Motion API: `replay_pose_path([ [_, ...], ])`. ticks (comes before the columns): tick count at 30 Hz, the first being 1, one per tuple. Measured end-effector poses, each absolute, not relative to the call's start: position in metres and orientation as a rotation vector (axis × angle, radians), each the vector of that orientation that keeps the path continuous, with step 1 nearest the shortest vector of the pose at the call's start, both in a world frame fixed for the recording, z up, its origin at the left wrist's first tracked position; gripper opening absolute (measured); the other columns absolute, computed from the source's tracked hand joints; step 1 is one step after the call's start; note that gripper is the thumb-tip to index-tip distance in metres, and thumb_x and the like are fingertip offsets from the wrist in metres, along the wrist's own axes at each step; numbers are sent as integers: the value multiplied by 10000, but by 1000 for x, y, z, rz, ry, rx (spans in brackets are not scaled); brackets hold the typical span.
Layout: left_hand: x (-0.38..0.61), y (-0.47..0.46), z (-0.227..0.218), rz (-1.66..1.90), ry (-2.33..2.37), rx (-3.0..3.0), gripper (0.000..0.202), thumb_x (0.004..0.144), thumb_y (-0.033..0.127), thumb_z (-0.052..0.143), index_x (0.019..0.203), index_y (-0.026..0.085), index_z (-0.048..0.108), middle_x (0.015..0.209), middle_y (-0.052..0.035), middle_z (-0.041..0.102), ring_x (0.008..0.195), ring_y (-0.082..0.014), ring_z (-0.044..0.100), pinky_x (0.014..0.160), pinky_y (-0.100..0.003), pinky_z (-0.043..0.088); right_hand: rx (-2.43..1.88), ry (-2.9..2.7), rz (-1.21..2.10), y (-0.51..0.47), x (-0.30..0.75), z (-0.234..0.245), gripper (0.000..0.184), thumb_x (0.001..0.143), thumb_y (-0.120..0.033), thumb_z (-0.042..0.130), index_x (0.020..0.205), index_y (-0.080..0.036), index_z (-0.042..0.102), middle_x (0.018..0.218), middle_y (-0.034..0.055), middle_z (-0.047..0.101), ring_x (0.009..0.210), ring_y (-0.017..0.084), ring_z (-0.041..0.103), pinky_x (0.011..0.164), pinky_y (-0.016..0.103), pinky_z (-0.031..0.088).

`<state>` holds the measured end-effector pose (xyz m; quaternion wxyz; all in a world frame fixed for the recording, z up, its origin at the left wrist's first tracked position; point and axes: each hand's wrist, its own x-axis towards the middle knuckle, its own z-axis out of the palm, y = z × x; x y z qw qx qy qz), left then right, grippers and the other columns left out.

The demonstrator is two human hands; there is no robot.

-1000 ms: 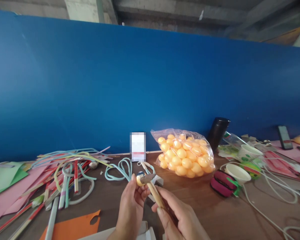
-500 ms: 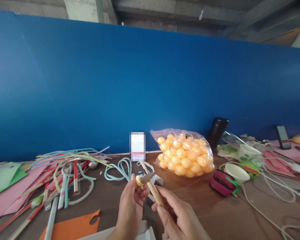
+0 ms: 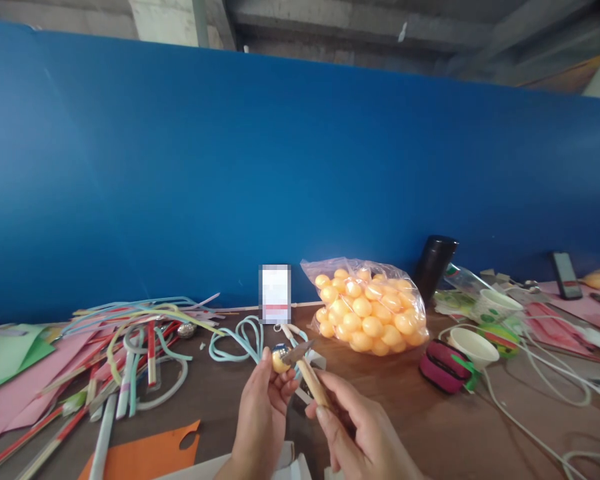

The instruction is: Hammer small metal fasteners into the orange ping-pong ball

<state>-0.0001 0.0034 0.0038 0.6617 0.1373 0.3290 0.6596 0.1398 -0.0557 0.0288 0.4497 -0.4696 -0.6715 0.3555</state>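
My left hand [image 3: 263, 417] is closed around a small shiny gold ball [image 3: 279, 361], gripped between thumb and fingers. In my right hand [image 3: 357, 427] is a small hammer [image 3: 313, 385] with a pale wooden handle. Its dark metal head, narrowing to a point on the right, lies right against or just in front of the ball; I cannot tell if they touch. Behind the hands lies a looped light-blue cord [image 3: 237, 341]. A clear bag of yellow-orange balls [image 3: 367, 313] rests beyond my right hand.
Straws and strips [image 3: 150, 333] lie tangled at left, near orange paper [image 3: 150, 453]. At right are a black bottle [image 3: 434, 263], a magenta case [image 3: 445, 367], a paper cup [image 3: 475, 348] and white cables [image 3: 510, 407]. A blue partition [image 3: 280, 167] stands behind.
The hammer has shifted slightly up and to the right against the ball, leaving a little more of the gold surface showing. My left hand stays nearly still.
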Motion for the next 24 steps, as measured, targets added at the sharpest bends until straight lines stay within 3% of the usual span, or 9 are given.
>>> replay_pose_path([
  [8,0,4,5,1472,758,233,93,899,171,545,884,116,617,701,-58,670,562,-114,632,518,-214,558,-1143,-1585,860,-57,141,32,440,958,-456,423,1322,-217,488,893,84,683,397,71,503,321,150,384],
  [14,0,4,7,1454,743,264,143,895,203,565,820,97,626,684,-58,659,563,-110,634,539,-214,565,-1160,-1660,863,-57,140,29,441,954,-455,416,1314,-215,497,897,82,694,417,91,540,393,184,462],
  [24,-1,4,4,1426,737,294,167,888,246,581,852,89,626,704,-74,665,579,-121,638,536,-215,554,-1151,-1701,865,-57,140,30,447,953,-432,419,1330,-202,485,894,85,700,433,98,555,412,177,483],
])
